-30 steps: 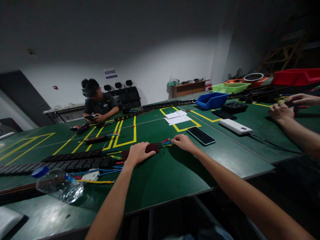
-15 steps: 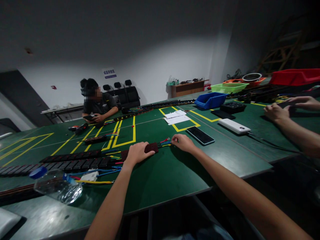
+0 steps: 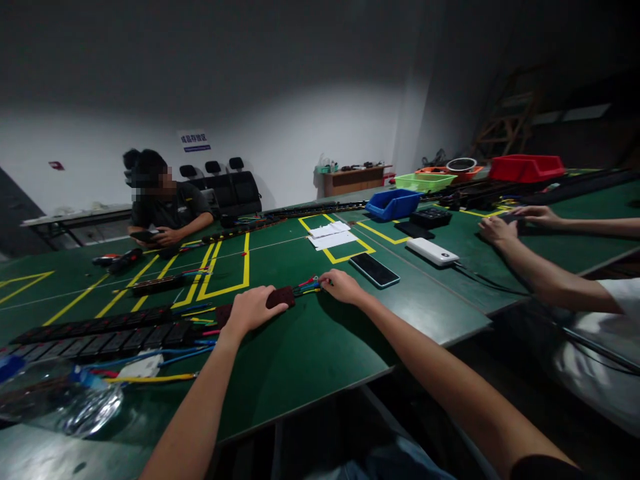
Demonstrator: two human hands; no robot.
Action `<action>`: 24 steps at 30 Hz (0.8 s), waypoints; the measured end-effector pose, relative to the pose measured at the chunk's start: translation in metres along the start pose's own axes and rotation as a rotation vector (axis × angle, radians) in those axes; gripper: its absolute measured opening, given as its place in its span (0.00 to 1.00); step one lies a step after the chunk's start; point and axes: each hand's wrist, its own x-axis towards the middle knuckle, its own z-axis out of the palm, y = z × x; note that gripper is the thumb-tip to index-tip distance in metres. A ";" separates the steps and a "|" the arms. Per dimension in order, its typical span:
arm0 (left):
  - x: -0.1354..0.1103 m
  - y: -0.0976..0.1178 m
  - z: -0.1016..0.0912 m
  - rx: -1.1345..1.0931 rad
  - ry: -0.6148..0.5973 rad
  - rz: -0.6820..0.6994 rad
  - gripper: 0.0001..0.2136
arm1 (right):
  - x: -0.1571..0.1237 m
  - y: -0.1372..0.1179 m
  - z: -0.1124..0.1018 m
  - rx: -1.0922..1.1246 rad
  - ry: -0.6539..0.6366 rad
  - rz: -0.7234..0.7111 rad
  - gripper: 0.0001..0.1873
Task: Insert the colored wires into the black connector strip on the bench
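Observation:
My left hand (image 3: pixel 253 308) is wrapped over a flat dark red-brown strip (image 3: pixel 285 297) on the green table, thumb along its near side. Several thin coloured wires (image 3: pixel 304 289), red, green, blue and yellow, come out of the strip's right end. My right hand (image 3: pixel 340 285) pinches the tips of these wires with thumb and forefinger; the fingertips partly hide the ends. At the strip's left, more wires lead toward rows of black segmented blocks (image 3: pixel 145 337). Thicker blue and yellow cables (image 3: pixel 155 379) lie nearer me.
A phone (image 3: pixel 375 270), white power bank (image 3: pixel 431 251), papers (image 3: pixel 331 235) and blue bin (image 3: pixel 393 204) lie beyond my right hand. A clear bottle (image 3: pixel 65 400) lies at left. One person (image 3: pixel 170 207) leans on the far side; another person's hands (image 3: pixel 505 228) work at right.
My view has swung right, so everything sits further left in it. Both hands keep their places on the strip and the wire ends.

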 end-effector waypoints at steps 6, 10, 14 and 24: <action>0.000 0.001 -0.002 0.002 0.002 0.005 0.26 | -0.001 -0.002 -0.001 0.036 0.010 -0.012 0.15; -0.001 0.002 -0.004 -0.003 -0.005 0.006 0.27 | 0.000 -0.002 0.000 0.036 0.005 -0.011 0.14; -0.001 0.002 -0.005 -0.008 -0.013 0.006 0.27 | 0.002 0.000 0.001 0.033 0.002 -0.028 0.14; -0.001 0.002 -0.005 -0.007 -0.009 0.009 0.27 | -0.003 -0.004 -0.005 0.030 0.015 0.018 0.11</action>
